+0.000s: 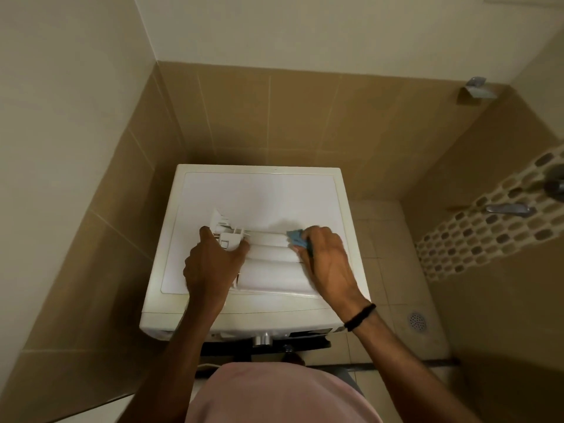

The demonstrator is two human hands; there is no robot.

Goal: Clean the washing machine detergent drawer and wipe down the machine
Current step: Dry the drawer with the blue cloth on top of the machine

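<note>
- The washing machine (259, 190) is standing in a corner of brown wall tiles and is being viewed from above. Its white top panel is carrying the work.
- The detergent drawer (271, 264) is lying out of the machine, flat on the near half of that top panel. It is running left to right, with three long white sections showing side by side.
- The left hand (210, 264) is gripping the drawer's left end, where the small white fittings are sitting. Its fingers (205, 235) are curling round that end, with the thumb reaching in from the right.
- The right hand (329, 261) is working at the drawer's right end. Its fingers (317, 236) are bunching a blue cloth (295, 237) and holding it against the drawer's far right corner.
- A black band (360, 317) is sitting on the right wrist.
- A silver control knob (262, 339) is showing on the machine's front, below the top panel and between the two forearms.
- A round floor drain (417, 321) is lying in the pale floor tiles to the right of the machine.
- A metal tap (508, 209) is projecting from the right-hand wall, on a strip of mosaic tiles.
- The person's pink top (274, 395) is filling the bottom of the view.
</note>
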